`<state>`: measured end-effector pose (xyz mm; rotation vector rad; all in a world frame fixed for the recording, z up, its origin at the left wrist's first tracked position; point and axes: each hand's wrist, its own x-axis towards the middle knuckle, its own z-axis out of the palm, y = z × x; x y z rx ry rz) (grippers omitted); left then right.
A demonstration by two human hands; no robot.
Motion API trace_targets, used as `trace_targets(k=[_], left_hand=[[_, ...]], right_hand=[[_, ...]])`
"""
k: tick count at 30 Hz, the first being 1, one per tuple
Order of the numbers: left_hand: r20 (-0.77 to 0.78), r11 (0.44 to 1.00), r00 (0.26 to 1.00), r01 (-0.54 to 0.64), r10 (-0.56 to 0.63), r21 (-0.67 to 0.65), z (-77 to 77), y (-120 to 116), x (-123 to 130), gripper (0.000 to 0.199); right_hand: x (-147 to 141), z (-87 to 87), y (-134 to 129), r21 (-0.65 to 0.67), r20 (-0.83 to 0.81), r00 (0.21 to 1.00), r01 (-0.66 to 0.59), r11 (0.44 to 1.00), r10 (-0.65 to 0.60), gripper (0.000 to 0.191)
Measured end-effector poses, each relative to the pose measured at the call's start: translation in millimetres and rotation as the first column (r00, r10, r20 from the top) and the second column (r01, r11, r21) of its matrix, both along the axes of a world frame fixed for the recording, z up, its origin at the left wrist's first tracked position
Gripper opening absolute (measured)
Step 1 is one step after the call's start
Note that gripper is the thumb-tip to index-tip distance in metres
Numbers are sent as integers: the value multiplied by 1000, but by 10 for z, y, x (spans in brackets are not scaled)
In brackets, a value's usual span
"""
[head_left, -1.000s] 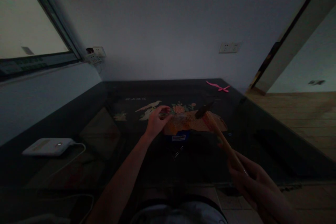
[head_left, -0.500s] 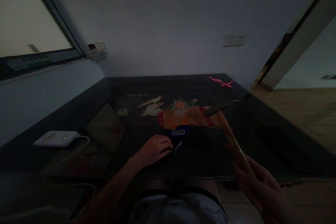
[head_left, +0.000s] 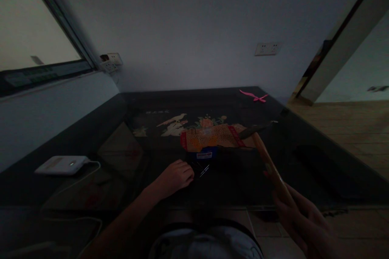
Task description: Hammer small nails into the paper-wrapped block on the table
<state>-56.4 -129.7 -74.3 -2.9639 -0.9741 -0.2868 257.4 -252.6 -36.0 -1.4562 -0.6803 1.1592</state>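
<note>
A person works at a dark, glossy tabletop [head_left: 243, 186] in a dim room. At the lower right of the frame, the right hand [head_left: 299, 214] is closed firmly around the handle of a hammer with a tan wooden shaft and a dark head [head_left: 271, 166]. That head, over the patterned sheet's middle-right a second ago, now crosses its right end; whether the two touch cannot be told from here.

The sheet, a tan and orange piece with dark dots and red bands [head_left: 209, 137], lies at the centre of the frame, above a small blue box with a pale label [head_left: 206, 156]. The left hand [head_left: 175, 176], at the sheet's left end a second earlier, has come down to lower centre, leaving the red band there in plain sight. Its fingers are curled in more than half a second ago, just beside some thin, shiny slivers [head_left: 204, 170]; whether they grip anything cannot be seen.

A pink ribbon [head_left: 254, 97] at upper right and a white, rounded, corded device [head_left: 62, 165] at lower left rest where they were.
</note>
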Motion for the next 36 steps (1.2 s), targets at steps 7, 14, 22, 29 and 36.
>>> trace_targets(k=[7,14,22,29,36], left_hand=[[342,975,938,16,62,-220,443,-142,-29,22],[767,964,583,-175,266,-201,757,361,162,8],[863,930,360,-228,356,-288,567,991,505,6],[832,938,440,-228,338,-260,474,930,508,4],[789,931,496,-235,363,-280,416,913,497,3]], right_hand=[[10,-24,30,9,49,998,-41,999,40,61],[-122,33,92,32,-5,994,-110,993,110,65],[-169,-26,139,68,19,989,-147,987,146,59],[-234,79,244,51,-7,964,-264,963,265,64],[-338,258,441,55,126,925,-367,928,359,62]])
